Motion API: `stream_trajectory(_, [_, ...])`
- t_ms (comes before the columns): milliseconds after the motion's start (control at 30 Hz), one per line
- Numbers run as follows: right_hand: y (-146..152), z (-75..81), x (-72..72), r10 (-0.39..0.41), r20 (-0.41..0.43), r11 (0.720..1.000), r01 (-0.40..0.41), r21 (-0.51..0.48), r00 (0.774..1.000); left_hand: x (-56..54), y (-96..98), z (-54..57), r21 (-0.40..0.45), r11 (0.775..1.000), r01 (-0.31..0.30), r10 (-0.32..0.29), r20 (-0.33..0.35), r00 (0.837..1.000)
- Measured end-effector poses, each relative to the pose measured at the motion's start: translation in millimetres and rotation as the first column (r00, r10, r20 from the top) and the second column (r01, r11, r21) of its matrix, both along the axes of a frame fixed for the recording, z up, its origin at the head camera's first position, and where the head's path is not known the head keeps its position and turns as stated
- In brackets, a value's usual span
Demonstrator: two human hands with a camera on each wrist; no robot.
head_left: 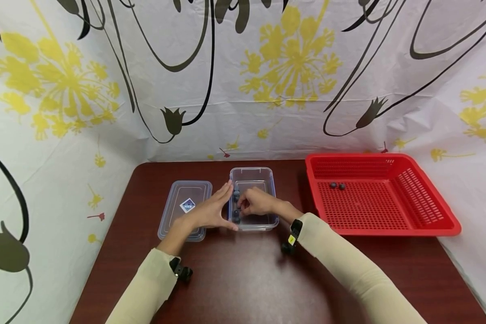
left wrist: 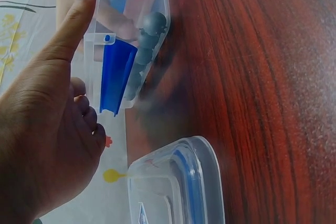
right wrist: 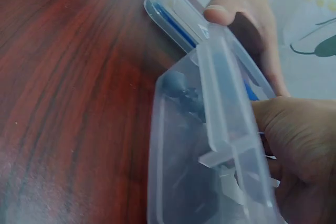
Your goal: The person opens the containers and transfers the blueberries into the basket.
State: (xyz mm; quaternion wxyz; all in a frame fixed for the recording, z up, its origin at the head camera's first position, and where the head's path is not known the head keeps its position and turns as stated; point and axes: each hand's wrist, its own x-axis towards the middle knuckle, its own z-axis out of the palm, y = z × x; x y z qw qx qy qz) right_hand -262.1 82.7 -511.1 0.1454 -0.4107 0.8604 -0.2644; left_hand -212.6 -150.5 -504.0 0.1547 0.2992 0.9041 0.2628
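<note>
A clear plastic food container (head_left: 259, 221) stands uncovered on the table, with a row of small round dark-blue balls like blueberries (head_left: 236, 215) along its left wall. My left hand (head_left: 206, 213) is spread beside that wall, thumb at the near corner and fingertips at the far part of the rim. Inside the container, my right hand (head_left: 260, 201) has its fingers curled down over the middle of the row. Through the clear wall in the left wrist view, its fingertips show right against the blueberries (left wrist: 148, 38); I cannot tell if they pinch one.
Left of the container lies its clear lid (head_left: 174, 216) with a blue-and-white label, partly under my left hand. A red plastic basket (head_left: 393, 231) at the right holds two blueberries (head_left: 337, 186). Patterned cloth (head_left: 227, 121) hangs behind the brown table (head_left: 243, 279).
</note>
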Motion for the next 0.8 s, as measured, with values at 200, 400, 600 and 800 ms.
stream_trajectory(200, [-4.2,-4.8,2.7,-0.017,-0.018,1.0,0.018,0.015,1.0,-0.7,-0.6,-0.6,0.006,1.0,0.006,-0.006,0.002,1.0])
stream_trajectory(400, [-8.3,-6.9,5.8,-0.027,-0.024,1.0,0.027,0.01,0.999,-1.2,-0.8,-0.9,0.019,1.0,0.004,-0.004,0.011,1.0])
stream_trajectory(600, [-9.3,-9.8,6.9,-0.02,-0.028,1.0,0.019,-0.008,0.999,-1.5,-0.2,-2.4,0.024,1.0,0.004,-0.004,0.008,1.0])
stream_trajectory(800, [-6.0,-5.2,4.2,-0.018,-0.046,1.0,0.018,0.001,0.999,-1.6,-1.0,-2.8,0.023,1.0,0.001,-0.002,0.008,1.0])
